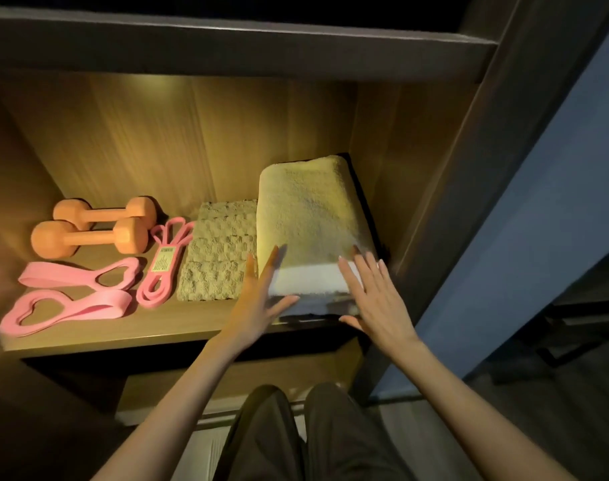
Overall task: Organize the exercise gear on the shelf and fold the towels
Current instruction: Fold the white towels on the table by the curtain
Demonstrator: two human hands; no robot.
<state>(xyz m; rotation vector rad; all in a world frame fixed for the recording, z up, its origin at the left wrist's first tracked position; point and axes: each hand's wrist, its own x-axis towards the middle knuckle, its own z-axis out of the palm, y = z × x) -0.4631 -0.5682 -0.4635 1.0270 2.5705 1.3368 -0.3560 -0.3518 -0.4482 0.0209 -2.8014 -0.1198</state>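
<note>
Head camera, looking down into a lit wooden shelf [122, 328]: from my remote seat I see the gear laid in a row along the board, weights and bands to the left and cloth to the right, which I take to be deliberate sorting by kind. Largest is the pale towel [310, 216], folded into a thick block and pushed close to the right wall. A darker layer lies under it, and I cannot tell what that is.

Both hands are at its front end. The left hand [261, 296] is flat, fingers straight and spread, set against the block's front left corner. The right hand [372, 296] lies open across the front right of the top, thumb below the edge. Neither grips anything. I judge they are squaring and patting the fold so it sits flush with its neighbour.

That neighbour, a checked towel [216, 251], is folded narrower and lies just against the pale one's left side. Further left, two orange dumbbells [91, 236] lie parallel, side by side near the back, probably so the lighter pieces stay within reach. In front of them two wide pink bands [77, 274] rest flat, each showing a heart-shaped opening. Between these and the checked towel, a thin pink band [164, 265] is doubled into a long loop, its label facing up.

To my eye the job is nearly done, with only this last towel to settle.
</note>
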